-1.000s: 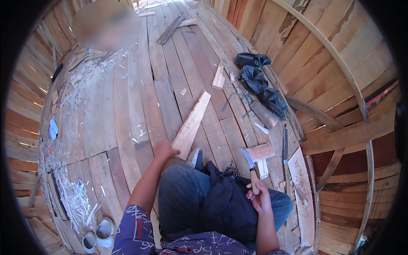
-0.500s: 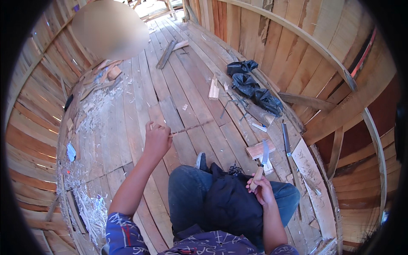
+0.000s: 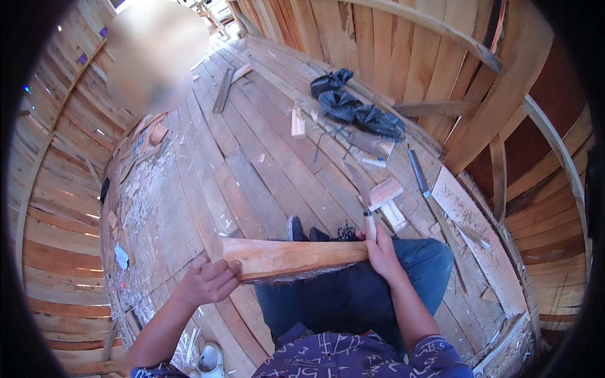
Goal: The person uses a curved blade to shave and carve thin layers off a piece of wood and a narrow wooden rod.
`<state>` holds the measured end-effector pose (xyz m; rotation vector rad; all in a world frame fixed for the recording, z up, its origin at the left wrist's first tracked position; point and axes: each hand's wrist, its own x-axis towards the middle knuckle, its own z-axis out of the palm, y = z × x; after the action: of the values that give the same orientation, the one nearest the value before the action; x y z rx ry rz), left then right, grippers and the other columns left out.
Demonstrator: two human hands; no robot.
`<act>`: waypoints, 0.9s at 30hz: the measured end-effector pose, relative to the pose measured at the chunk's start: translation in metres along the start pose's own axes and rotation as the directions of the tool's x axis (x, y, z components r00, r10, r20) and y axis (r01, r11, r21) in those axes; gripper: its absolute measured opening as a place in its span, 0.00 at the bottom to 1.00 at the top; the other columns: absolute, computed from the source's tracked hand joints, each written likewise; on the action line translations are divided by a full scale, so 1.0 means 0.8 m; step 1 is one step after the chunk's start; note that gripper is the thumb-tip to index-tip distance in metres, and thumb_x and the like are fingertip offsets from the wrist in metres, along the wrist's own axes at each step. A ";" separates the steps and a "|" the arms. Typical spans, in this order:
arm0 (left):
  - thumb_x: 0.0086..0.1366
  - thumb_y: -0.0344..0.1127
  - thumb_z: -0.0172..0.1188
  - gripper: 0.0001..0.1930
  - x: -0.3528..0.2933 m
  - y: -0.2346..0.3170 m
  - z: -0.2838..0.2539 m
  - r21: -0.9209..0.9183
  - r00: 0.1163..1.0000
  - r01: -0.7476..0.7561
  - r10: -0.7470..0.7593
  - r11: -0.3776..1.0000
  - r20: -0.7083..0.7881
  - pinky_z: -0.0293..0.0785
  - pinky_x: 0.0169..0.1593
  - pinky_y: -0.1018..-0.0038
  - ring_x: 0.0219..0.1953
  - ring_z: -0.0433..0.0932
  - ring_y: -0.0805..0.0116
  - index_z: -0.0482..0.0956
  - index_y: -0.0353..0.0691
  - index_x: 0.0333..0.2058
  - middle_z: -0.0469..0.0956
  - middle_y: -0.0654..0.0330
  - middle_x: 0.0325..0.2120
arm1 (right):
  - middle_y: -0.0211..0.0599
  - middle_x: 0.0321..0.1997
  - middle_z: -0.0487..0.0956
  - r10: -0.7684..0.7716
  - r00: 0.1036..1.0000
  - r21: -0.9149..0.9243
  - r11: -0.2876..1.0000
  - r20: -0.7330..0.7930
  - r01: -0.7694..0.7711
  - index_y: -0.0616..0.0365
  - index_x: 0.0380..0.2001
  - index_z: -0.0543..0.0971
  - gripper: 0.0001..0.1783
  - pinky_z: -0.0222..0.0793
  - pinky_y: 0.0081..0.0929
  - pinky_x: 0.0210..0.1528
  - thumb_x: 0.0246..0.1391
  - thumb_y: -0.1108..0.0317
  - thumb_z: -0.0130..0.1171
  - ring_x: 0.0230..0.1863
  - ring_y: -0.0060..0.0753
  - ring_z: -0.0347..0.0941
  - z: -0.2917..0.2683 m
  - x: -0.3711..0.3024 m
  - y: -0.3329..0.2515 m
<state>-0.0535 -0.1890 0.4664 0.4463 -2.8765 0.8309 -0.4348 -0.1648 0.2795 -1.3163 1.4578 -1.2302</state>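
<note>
A pale, freshly cut piece of wood (image 3: 302, 257) with a rough lower edge lies crosswise above my lap, its broad face showing. My left hand (image 3: 211, 280) is closed on its left end. In my right hand (image 3: 380, 247) is a knife (image 3: 370, 217) with a light wooden handle and a curved blade, pointing up and away from me. The right end of the wood meets my right hand beside the handle; whether those fingers also grip the wood is hidden.
Wood shavings (image 3: 142, 201) litter the planks at left. Black plastic bags (image 3: 356, 110) lie at the far right, near a long dark-bladed tool (image 3: 418, 170) and a wide board (image 3: 479, 246). Wood blocks (image 3: 386, 193) sit beyond my right knee. A pale shoe (image 3: 209, 359) rests at lower left.
My left hand has come back toward my lap, and the wood, seen earlier as a thin dark edge, now shows its broad face. The knife hand has moved slightly left and away from me.
</note>
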 end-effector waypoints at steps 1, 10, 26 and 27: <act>0.50 0.36 0.63 0.06 -0.008 0.009 0.002 -0.008 1.000 -0.016 0.016 1.000 0.014 0.60 0.41 0.69 0.41 0.74 0.75 0.73 0.53 0.24 0.78 0.74 0.34 | 0.51 0.40 0.80 0.021 1.000 -0.032 0.999 0.022 -0.020 0.67 0.47 0.73 0.18 0.72 0.40 0.49 0.53 0.71 0.54 0.44 0.52 0.79 0.010 0.003 -0.011; 0.53 0.35 0.61 0.05 -0.079 0.067 0.026 -0.119 0.987 0.127 -0.114 0.985 0.109 0.63 0.46 0.68 0.45 0.75 0.71 0.73 0.50 0.28 0.77 0.69 0.36 | 0.50 0.36 0.79 0.032 0.740 -0.198 0.970 0.672 0.138 0.61 0.36 0.76 0.15 0.71 0.40 0.45 0.48 0.66 0.67 0.41 0.51 0.78 0.118 0.061 -0.031; 0.52 0.47 0.71 0.21 0.015 0.012 0.010 -0.261 0.343 0.936 -0.445 0.237 0.827 0.74 0.47 0.58 0.33 0.81 0.48 0.83 0.38 0.39 0.80 0.47 0.26 | 0.44 0.36 0.77 -0.267 0.864 -0.188 0.908 0.426 0.374 0.60 0.39 0.76 0.16 0.67 0.38 0.49 0.47 0.69 0.68 0.45 0.49 0.73 0.077 0.075 -0.077; 0.52 0.46 0.70 0.18 0.018 0.019 0.006 -0.246 0.351 0.930 -0.466 0.273 0.812 0.75 0.44 0.58 0.30 0.81 0.49 0.84 0.38 0.36 0.79 0.48 0.22 | 0.45 0.36 0.77 -0.357 0.848 -0.264 0.839 0.391 0.475 0.60 0.41 0.76 0.17 0.66 0.40 0.51 0.48 0.68 0.68 0.48 0.52 0.72 0.072 0.071 -0.087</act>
<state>-0.0721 -0.1828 0.4573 2.0530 -2.4529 -0.7362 -0.3722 -0.2285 0.3381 -2.0722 1.2110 -0.9651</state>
